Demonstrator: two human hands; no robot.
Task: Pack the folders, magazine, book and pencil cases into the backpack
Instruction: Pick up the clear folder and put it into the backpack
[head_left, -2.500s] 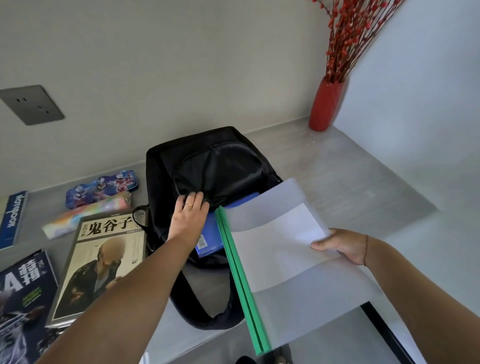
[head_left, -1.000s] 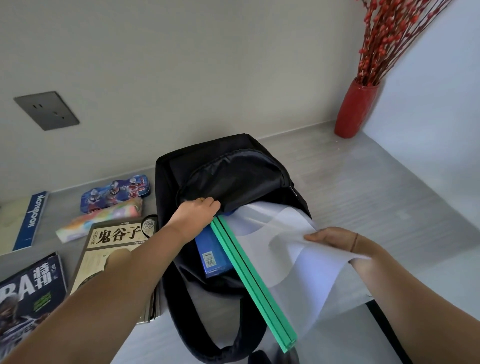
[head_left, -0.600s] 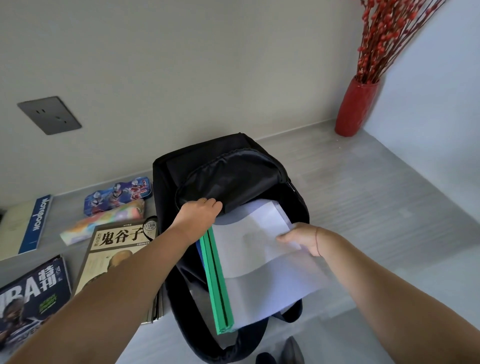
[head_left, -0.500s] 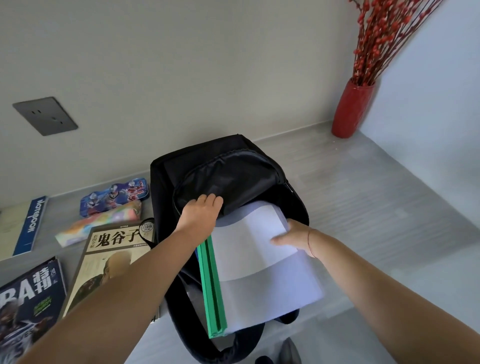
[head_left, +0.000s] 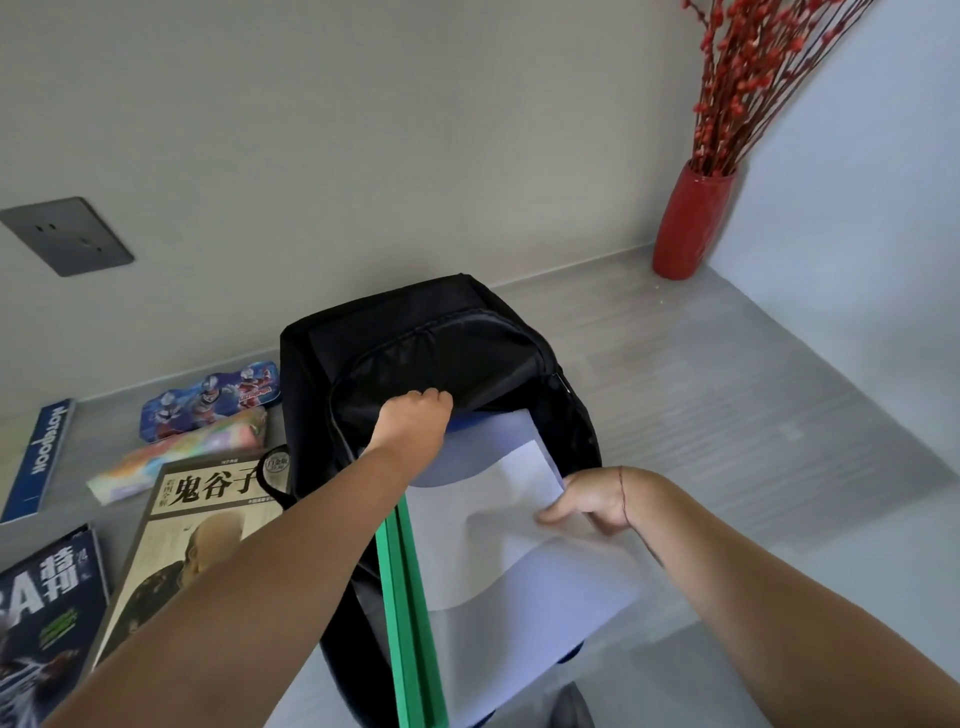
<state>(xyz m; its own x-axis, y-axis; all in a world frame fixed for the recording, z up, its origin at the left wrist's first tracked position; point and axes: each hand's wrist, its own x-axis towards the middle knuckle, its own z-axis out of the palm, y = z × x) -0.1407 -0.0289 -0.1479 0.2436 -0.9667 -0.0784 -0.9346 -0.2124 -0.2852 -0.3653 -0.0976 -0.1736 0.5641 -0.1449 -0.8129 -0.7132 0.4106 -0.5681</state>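
The left hand (head_left: 413, 423) is clutching the opening rim of the black fabric backpack (head_left: 415, 332), fingertips hidden. The right hand (head_left: 587, 501) is pinching the translucent green-spined plastic folder (head_left: 519, 545), half inside the backpack near the back edge of the tabletop (head_left: 727, 415), lower end cut off. Its sheet is bowing more than before.

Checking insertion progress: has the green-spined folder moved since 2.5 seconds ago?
Yes. The green-spined folder has slid toward the wall, into the backpack, which rests where it was; its far edge is now inside.
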